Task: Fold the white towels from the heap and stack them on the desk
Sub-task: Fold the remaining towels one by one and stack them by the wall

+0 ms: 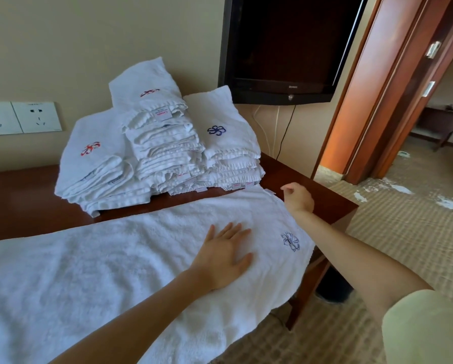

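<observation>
Head view: one towel (115, 271) lies spread on the desk (23, 200), its long axis running left to right beneath both hands. The left hand (224, 254) presses flat on it, fingers spread, towards its right end. The right hand (297, 198) sits just beyond, at the towel's far right edge, and is nearer that corner. Its fingers are loosely curled; whether they pinch cloth I cannot tell. Three stacks (165, 153) of folded towels stand beyond both hands.
</observation>
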Tool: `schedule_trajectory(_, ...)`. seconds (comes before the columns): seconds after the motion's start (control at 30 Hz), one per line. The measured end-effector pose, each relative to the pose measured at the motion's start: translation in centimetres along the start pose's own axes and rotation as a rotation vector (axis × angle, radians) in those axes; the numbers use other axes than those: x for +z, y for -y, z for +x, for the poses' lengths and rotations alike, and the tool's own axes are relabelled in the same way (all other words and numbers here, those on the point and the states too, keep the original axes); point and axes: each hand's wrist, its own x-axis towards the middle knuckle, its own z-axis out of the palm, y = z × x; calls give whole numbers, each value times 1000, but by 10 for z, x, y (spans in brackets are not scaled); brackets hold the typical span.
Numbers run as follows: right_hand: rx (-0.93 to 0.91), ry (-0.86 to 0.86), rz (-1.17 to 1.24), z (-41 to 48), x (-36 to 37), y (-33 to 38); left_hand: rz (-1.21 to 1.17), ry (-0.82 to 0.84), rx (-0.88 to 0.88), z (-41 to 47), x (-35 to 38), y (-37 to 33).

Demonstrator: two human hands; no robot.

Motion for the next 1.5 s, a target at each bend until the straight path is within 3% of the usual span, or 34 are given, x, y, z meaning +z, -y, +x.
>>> schedule_trajectory(0.1,-254,35,-117,-23,11,23,-44,-150,13,-2,-4,-4)
schedule_trajectory(0.2,-301,301,-304,-51,28,55,-41,-202,-44,-15,-14,-1)
schedule_trajectory(0.3,-290,500,-441,-85,39,87,135,-66,-279,-44,-36,29)
schedule_trajectory(0.47,-503,575,-384,-159,65,139,203,-1,-740,-142,-88,106)
schedule_trajectory(0.6,-688,707,-355,-240,90,194,262,-8,-854,-242,-108,139)
schedule_trajectory(0.7,-810,765,-295,-294,110,237,276,-141,-804,-297,-119,145)
schedule_trajectory(0.83,-884,786,-219,-349,132,279,259,-630,-761,-346,-128,147)
schedule_trajectory(0.9,-899,773,-163,-368,139,292,152,-745,-898,-361,-132,157)
schedule_trajectory(0.97,-933,728,-147,-382,144,298,24,-699,-1001,-367,-137,167)
schedule_trajectory(1.1,-959,677,-149,-386,148,296,-189,-563,-1027,-347,-148,164)
schedule_trajectory(1.17,-940,692,-115,-383,146,294,-568,-631,-1023,-329,-153,159)
schedule_trajectory(1.27,-946,693,-67,-383,144,292,-1426,-728,-969,-319,-165,155)
schedule_trajectory(1.3,-951,687,-52,-383,144,291,-1585,-758,-910,-320,-167,155)
schedule_trajectory(1.43,-955,684,-12,-384,141,289,-1627,-981,-696,-322,-166,162)
schedule_trajectory(1.5,-949,675,19,-384,142,289,-1587,-1009,-648,-319,-170,169)
